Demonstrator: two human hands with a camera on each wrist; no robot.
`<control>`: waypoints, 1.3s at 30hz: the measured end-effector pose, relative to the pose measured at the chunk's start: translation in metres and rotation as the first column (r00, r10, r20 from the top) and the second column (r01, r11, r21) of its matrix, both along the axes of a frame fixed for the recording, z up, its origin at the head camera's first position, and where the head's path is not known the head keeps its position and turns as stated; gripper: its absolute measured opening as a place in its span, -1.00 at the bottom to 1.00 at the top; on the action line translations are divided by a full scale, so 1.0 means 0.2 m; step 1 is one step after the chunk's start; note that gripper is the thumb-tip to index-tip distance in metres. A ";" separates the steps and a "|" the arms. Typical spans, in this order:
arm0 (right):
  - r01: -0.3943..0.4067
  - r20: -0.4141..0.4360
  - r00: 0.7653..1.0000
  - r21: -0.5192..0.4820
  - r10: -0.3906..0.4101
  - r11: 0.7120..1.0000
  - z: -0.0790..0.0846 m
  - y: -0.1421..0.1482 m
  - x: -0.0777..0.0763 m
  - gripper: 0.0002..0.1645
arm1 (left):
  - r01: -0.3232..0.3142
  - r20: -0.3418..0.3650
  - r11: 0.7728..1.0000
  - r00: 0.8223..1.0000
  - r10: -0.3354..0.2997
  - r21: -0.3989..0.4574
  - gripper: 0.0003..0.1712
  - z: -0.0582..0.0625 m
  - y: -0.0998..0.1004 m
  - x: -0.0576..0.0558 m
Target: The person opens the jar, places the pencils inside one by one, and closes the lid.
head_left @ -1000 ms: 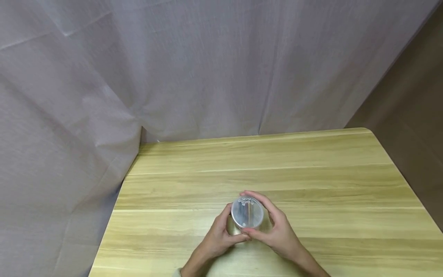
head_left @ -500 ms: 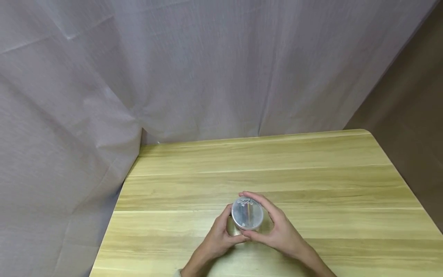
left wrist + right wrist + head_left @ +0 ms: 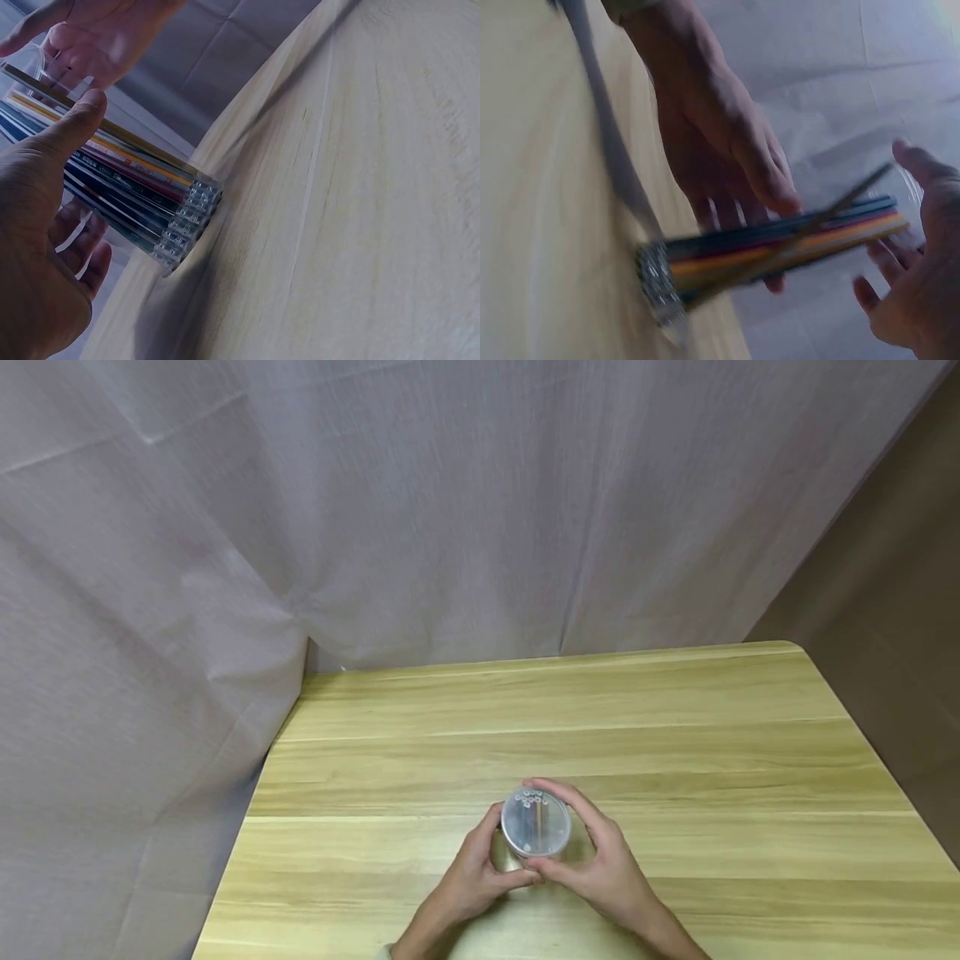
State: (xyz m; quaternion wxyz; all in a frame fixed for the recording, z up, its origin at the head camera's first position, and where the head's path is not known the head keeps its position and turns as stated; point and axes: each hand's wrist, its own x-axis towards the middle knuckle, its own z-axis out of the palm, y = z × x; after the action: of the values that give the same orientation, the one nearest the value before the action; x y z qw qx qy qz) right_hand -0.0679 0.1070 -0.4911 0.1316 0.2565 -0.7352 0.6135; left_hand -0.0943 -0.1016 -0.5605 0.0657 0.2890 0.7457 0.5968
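Observation:
Both hands hold a clear round container with a lid (image 3: 536,828), seen from above in the head view. Several long, slim coloured sticks, like pens or pencils (image 3: 142,176), stand inside it, their lower ends in a glassy, faceted base (image 3: 187,225). My left hand (image 3: 472,870) grips the side of the container, thumb along the near side. Around the rim at the top curl the thumb and fingers of my right hand (image 3: 603,868). The container's base appears at or very near the tabletop; contact is unclear. The right wrist view is blurred.
A wood-grain table (image 3: 420,718) spreads beneath the hands. Grey cloth (image 3: 450,510) hangs behind it and along the left side. Darker cloth (image 3: 885,635) hangs beyond the right edge.
Almost nothing differs. The container and left hand keep their place, while the right hand's fingers and forearm shift very slightly at the rim.

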 end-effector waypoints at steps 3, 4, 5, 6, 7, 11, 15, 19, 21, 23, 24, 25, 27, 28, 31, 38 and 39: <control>0.101 -0.015 0.995 -0.019 -0.102 0.995 -0.02 -0.05 0.04 0.11 | -0.005 -0.055 1.000 0.998 0.005 -0.002 -0.03 -0.01 0.00 0.00; 0.126 -0.028 0.992 -0.028 -0.127 0.992 -0.02 -0.07 0.05 0.11 | -0.006 -0.070 1.000 0.998 0.006 -0.001 -0.04 -0.01 0.00 0.00; 0.146 -0.038 0.988 -0.034 -0.148 0.989 -0.03 -0.08 0.06 0.12 | -0.008 -0.086 1.000 0.996 0.008 0.001 -0.05 -0.01 0.00 0.00; 0.161 -0.051 0.985 -0.034 -0.163 0.986 -0.03 -0.09 0.06 0.12 | -0.010 -0.099 1.000 0.995 0.011 0.003 -0.06 -0.02 0.00 0.00; 0.169 -0.055 0.984 -0.030 -0.170 0.985 -0.04 -0.10 0.06 0.13 | -0.013 -0.109 1.000 0.994 0.013 0.005 -0.06 -0.02 0.00 0.00; 0.092 -0.030 0.995 0.007 -0.091 0.996 -0.02 -0.05 0.03 0.16 | -0.011 -0.094 1.000 0.995 0.011 0.007 -0.05 -0.01 0.00 0.00; -0.083 0.030 0.996 0.016 0.083 0.996 0.02 0.02 -0.02 0.13 | -0.004 -0.021 1.000 1.000 0.004 0.003 0.00 0.00 0.00 0.00; -0.172 0.023 0.985 0.006 0.172 0.985 0.03 0.06 -0.06 0.08 | 0.000 0.012 1.000 1.000 0.000 0.000 0.02 0.00 0.00 0.00; -0.170 0.015 0.985 -0.009 0.171 0.985 0.02 0.05 -0.05 0.08 | -0.001 0.013 1.000 1.000 0.001 0.000 0.02 0.00 0.00 0.00; -0.145 0.000 0.989 -0.025 0.145 0.989 0.02 0.04 -0.04 0.07 | 0.000 0.013 1.000 1.000 0.000 0.001 0.03 0.00 0.00 0.00; -0.125 -0.005 0.992 -0.033 0.125 0.992 0.01 0.03 -0.04 0.07 | 0.000 0.012 1.000 1.000 0.000 0.001 0.03 0.00 0.00 0.00; -0.105 -0.011 0.994 -0.039 0.104 0.994 0.01 0.02 -0.03 0.07 | -0.001 0.013 1.000 1.000 0.001 0.002 0.03 0.00 0.00 0.00; -0.057 -0.020 0.998 -0.045 0.056 0.997 0.00 -0.01 -0.01 0.07 | -0.002 0.004 1.000 1.000 0.002 0.004 0.03 0.00 0.00 0.00; -0.032 -0.022 0.999 -0.046 0.031 0.998 -0.01 -0.02 0.00 0.07 | -0.003 -0.005 1.000 1.000 0.003 0.005 0.02 0.00 0.00 0.00; 0.044 -0.019 0.999 -0.050 -0.045 0.998 -0.02 -0.05 0.03 0.08 | -0.008 -0.063 1.000 0.998 0.008 0.003 0.00 -0.01 0.00 0.00; 0.193 -0.086 0.976 -0.097 -0.201 0.976 -0.06 -0.15 0.07 0.12 | -0.017 -0.152 1.000 0.988 0.017 0.006 -0.06 -0.02 0.00 0.00; 0.198 -0.099 0.973 -0.103 -0.208 0.975 -0.06 -0.15 0.07 0.12 | -0.017 -0.147 1.000 0.989 0.017 0.007 -0.07 -0.02 0.00 0.00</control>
State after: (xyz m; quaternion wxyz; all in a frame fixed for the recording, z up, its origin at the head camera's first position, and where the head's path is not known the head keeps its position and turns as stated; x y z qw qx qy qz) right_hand -0.0545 0.0767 -0.5032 0.2455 0.2066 -0.7202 0.6152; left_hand -0.0949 -0.1017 -0.5637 0.0046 0.3261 0.7493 0.5763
